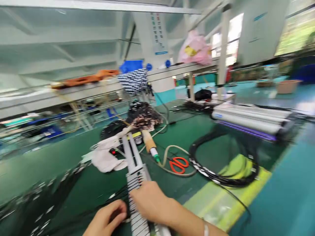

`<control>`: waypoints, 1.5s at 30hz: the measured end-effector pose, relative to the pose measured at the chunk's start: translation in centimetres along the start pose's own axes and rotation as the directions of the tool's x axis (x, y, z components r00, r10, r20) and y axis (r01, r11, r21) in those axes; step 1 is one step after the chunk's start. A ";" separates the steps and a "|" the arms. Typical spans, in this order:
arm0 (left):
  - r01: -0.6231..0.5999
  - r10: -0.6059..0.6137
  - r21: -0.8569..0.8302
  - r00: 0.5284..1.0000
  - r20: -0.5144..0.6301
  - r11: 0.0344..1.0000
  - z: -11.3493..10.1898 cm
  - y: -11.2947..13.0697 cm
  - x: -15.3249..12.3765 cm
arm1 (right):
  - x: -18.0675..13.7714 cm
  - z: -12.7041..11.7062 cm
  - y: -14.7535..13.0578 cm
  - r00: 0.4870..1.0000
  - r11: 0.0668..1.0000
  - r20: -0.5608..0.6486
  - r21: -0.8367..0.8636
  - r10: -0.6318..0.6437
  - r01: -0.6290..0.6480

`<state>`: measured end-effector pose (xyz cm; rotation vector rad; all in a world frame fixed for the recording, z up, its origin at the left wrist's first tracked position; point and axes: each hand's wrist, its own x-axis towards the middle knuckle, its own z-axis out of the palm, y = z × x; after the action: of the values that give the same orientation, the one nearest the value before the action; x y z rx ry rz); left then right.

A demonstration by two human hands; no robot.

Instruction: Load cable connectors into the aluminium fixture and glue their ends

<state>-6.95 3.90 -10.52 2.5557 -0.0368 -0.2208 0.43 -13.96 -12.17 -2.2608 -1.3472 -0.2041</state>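
Right hand (150, 201) lay curled over the gray slotted rail (135, 170), fingers pressing it; left hand (108, 218) cupped black wires (73, 209) beside it, grip partly hidden. Rail ran from the bench's (214, 131) near edge toward its middle. Judged stiff, light, best held by its sides; wires limp, tangle-prone. Beyond: scissors (179, 164), cable coil (221, 164). Writing blurred, unreadable.

Orange scissors (179, 164), black cable coil (222, 178), green table (204, 131), striped cloth (134, 80)
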 end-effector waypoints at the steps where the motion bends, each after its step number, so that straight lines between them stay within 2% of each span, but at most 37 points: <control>1: -0.015 0.015 -0.023 1.000 -0.020 1.000 -0.1 0.0 -0.6 | -0.1 0.1 0.3 1.000 0.999 -0.013 0.045 0.015 -0.015; 4: 0.017 -0.028 -0.078 0.991 -0.133 0.997 0.0 0.8 -1.7 | -0.1 0.4 1.3 0.995 0.975 -0.047 0.212 0.084 -0.072; 9: 0.008 -0.049 -0.160 0.967 -0.251 0.987 1.0 1.7 -2.1 | -0.1 0.9 2.6 0.976 0.874 -0.018 0.451 0.215 -0.184; 14: -0.039 0.007 -0.113 0.963 -0.268 0.993 2.3 1.9 -1.4 | -0.3 0.8 3.7 0.939 0.809 -0.040 0.522 0.340 -0.271; 19: -0.024 0.008 -0.055 0.963 -0.271 0.998 3.2 1.4 -1.0 | -0.4 0.2 3.8 0.911 0.777 -0.060 0.547 0.407 -0.312; 28: 0.035 -0.055 -0.077 0.959 -0.278 0.996 4.2 0.7 -0.8 | -0.8 -0.4 3.1 0.917 0.794 -0.076 0.532 0.392 -0.295; 35: 0.082 -0.078 0.001 0.955 -0.288 0.997 4.8 0.8 -0.7 | -1.0 -0.6 2.7 0.928 0.805 -0.089 0.532 0.362 -0.263; 41: 0.093 -0.043 0.212 0.972 -0.229 0.973 4.5 1.6 -0.2 | -1.3 -0.5 2.9 0.937 0.805 -0.061 0.533 0.344 -0.261; 45: 0.047 0.018 0.310 0.978 -0.206 0.950 4.8 1.6 0.3 | -1.2 -0.5 2.6 0.942 0.826 -0.072 0.507 0.327 -0.248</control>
<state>-7.45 -0.04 -13.62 2.8839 0.0289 0.0531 2.10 -16.17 -13.04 -1.9267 -0.8357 0.0650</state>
